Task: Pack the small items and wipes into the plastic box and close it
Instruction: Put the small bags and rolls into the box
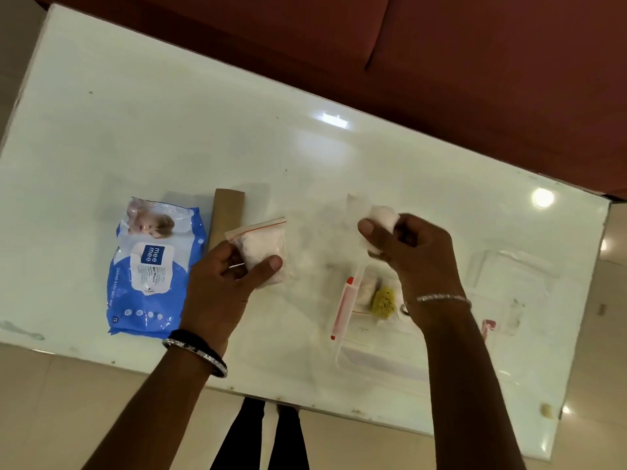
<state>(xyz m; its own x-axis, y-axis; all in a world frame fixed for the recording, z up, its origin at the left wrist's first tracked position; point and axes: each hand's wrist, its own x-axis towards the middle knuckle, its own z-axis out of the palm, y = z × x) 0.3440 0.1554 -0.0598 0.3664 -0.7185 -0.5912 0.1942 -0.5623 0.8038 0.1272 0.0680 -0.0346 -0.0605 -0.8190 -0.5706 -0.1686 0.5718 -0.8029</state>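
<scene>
My left hand point(224, 283) grips a small zip bag point(263, 247) with a red seal strip and white stuff inside, held just above the table. My right hand point(412, 247) is closed on a white cotton wad in clear plastic point(381, 220), raised above the clear plastic box point(380, 357). The box stands open under my right wrist; inside lie a yellow item point(383, 301) and a bag with a red strip point(344, 305). A blue pack of baby wet wipes point(152, 266) lies flat at the left.
A brown cardboard tube point(227, 213) lies between the wipes and my left hand. The clear lid point(509, 276) rests right of the box. The white glossy table point(169, 130) ends near me; a dark red sofa point(475, 62) stands behind it.
</scene>
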